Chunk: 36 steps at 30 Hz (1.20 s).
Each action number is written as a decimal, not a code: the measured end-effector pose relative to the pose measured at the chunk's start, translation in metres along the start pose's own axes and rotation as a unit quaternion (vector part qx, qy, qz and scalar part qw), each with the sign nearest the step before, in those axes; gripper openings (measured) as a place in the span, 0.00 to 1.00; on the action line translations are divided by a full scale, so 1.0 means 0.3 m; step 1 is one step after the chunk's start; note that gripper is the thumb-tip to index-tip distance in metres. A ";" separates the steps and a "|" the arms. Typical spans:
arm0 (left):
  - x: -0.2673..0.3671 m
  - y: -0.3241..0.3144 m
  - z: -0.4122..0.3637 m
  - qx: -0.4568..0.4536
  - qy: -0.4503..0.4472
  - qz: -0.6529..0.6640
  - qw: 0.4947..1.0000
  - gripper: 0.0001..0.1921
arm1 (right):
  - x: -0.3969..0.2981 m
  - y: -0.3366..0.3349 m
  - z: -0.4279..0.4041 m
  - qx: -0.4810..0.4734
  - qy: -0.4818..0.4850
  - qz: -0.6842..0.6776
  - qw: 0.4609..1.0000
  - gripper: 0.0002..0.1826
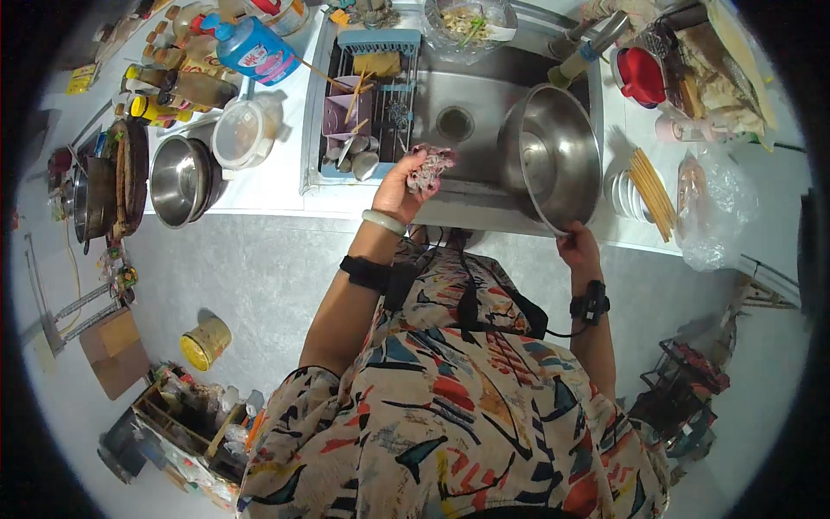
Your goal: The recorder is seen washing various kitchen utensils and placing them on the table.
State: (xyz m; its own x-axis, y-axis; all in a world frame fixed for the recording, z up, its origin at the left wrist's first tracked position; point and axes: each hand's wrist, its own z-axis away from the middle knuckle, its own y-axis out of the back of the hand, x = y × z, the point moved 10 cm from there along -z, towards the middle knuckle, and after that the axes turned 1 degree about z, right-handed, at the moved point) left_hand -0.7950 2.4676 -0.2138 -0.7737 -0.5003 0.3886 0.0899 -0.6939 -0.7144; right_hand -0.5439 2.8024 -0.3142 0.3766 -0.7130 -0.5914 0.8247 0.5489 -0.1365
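My left hand (pixel 403 188) is closed around a crumpled pinkish-grey cloth (pixel 430 170) above the front of the steel sink (pixel 463 91). With my right hand (pixel 577 248) I grip the near rim of a large stainless steel basin (pixel 561 156). The basin is tilted, its mouth turned to the right, over the sink's right side. Behind the cloth the round drain (pixel 455 123) shows in the sink floor. A faucet (pixel 590 48) reaches in from the back right, its end close to the basin's far rim.
Left of the drain stands a rack (pixel 379 42) with a sponge, chopsticks and spoons. A clear bag of food scraps (pixel 468 26) sits at the back. Steel bowls (pixel 178 181), a lidded container (pixel 243 135) and a blue detergent bottle (pixel 256 52) stand left; white dishes (pixel 628 194) and chopsticks (pixel 653 194) lie right.
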 end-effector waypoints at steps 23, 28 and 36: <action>-0.023 0.049 0.020 -0.009 0.021 -0.057 0.998 0.19 | -0.008 -0.022 -0.024 0.006 -0.056 -0.033 0.998 0.08; -0.036 0.042 0.004 0.007 0.025 -0.070 0.997 0.19 | -0.099 0.045 -0.097 -0.030 0.217 0.438 0.872 0.14; -0.036 0.065 0.022 -0.014 0.014 -0.053 0.998 0.19 | -0.297 -0.221 0.051 -0.064 0.311 0.490 0.812 0.08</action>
State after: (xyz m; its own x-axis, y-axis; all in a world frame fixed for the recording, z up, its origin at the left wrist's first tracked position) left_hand -0.7808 2.4560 -0.2282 -0.7952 -0.4101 0.4467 -0.0104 -0.7273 -0.6862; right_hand -0.6256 2.8228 -0.2403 0.5071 0.4295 -0.7472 0.1919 0.7890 0.5837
